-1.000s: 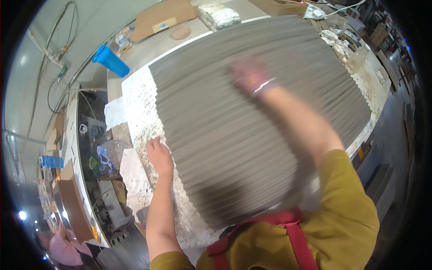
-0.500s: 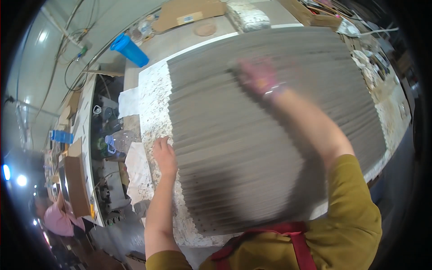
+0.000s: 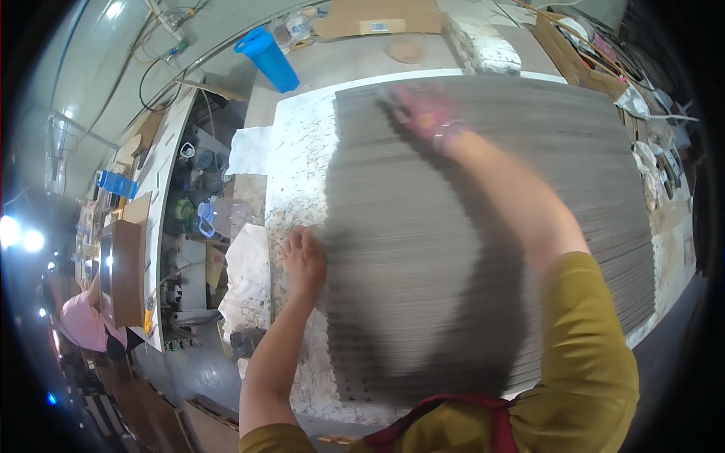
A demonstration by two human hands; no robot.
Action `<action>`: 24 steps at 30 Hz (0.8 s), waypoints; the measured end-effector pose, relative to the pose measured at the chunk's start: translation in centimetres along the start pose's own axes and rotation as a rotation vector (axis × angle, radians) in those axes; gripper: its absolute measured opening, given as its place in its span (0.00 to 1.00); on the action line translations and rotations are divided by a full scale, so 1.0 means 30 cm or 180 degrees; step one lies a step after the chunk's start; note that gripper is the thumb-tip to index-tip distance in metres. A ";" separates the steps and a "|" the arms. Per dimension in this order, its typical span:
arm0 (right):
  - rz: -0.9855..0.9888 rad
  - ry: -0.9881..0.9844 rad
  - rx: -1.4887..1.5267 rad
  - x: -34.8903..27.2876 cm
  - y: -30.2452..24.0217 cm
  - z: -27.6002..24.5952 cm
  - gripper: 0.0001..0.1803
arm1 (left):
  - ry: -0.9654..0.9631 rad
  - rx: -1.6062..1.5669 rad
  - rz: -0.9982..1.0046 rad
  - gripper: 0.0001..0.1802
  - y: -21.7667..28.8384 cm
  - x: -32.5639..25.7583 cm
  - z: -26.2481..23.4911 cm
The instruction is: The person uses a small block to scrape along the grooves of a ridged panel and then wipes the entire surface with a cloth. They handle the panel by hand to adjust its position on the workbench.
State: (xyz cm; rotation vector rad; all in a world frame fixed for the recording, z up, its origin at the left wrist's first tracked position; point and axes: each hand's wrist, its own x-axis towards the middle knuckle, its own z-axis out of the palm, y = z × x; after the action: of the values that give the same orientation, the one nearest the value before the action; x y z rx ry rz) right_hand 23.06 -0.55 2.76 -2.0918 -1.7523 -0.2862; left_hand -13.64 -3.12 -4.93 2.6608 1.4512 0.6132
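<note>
A large grey sheet [image 3: 408, 287] with fine ridges running across it lies on a white, dark-speckled board [image 3: 298, 151]. My right hand [image 3: 427, 113], in a pink glove with a clear band at the wrist, lies over the sheet's far left part. Its fingers look stretched out, though motion blurs them, and I make out nothing held. At the sheet's left edge rests my bare left hand [image 3: 304, 260], fingers apart and no object in it. Its fingertips touch or nearly touch the edge; I cannot tell which.
Beyond the board stand a blue cup [image 3: 268, 59], a flat cardboard piece [image 3: 377, 16] and a white-crusted block [image 3: 483, 47]. At far right is a box of tools [image 3: 578, 57]. A clear jug [image 3: 226, 217] and white cloth [image 3: 248, 264] are left. A person in pink [image 3: 84, 321] works farther off.
My right hand has moved toward the sheet's far left corner. My left hand stays by the left edge, its fingers now nearer the sheet. The whole view has shifted, so the sheet appears farther right.
</note>
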 end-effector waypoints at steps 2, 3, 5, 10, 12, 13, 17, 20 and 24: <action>-0.0443 0.0084 0.0078 0.114 -0.152 0.029 0.18 | -0.0055 -0.0043 -0.0042 0.16 -0.005 0.000 -0.003; -0.0446 -0.0164 -0.0029 0.159 -0.195 0.043 0.17 | -0.0154 -0.0109 -0.0039 0.17 -0.002 0.008 -0.003; -0.0424 -0.0151 -0.0407 0.188 -0.219 0.133 0.14 | -0.0155 -0.0108 -0.0067 0.17 -0.004 0.011 -0.004; -0.0194 0.0086 -0.0763 0.097 0.044 0.023 0.12 | -0.0207 -0.0031 -0.0165 0.16 0.008 -0.002 -0.035; -0.0142 -0.0077 -0.0501 0.130 0.024 0.026 0.13 | -0.0060 -0.0104 -0.0151 0.16 0.003 0.000 -0.009; -0.0514 0.0231 -0.0263 0.120 -0.031 0.035 0.14 | 0.0064 -0.0139 -0.0102 0.16 0.004 0.007 -0.003; -0.0514 0.0005 0.0106 0.100 -0.129 0.128 0.17 | -0.0009 -0.0538 -0.0025 0.16 -0.011 0.015 -0.006; 0.0397 -0.0252 0.0296 0.013 0.172 0.098 0.17 | 0.0056 -0.0528 0.0060 0.16 0.000 0.012 -0.021; 0.1545 -0.0214 -0.1240 -0.339 0.851 -0.213 0.24 | 0.0197 -0.0226 0.0119 0.15 0.039 0.024 -0.010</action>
State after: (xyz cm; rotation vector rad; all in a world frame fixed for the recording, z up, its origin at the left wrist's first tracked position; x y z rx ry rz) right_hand 46.61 -15.88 0.18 -2.7484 -1.2320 -0.4432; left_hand -12.47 -3.23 -4.16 2.6427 1.3697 0.7420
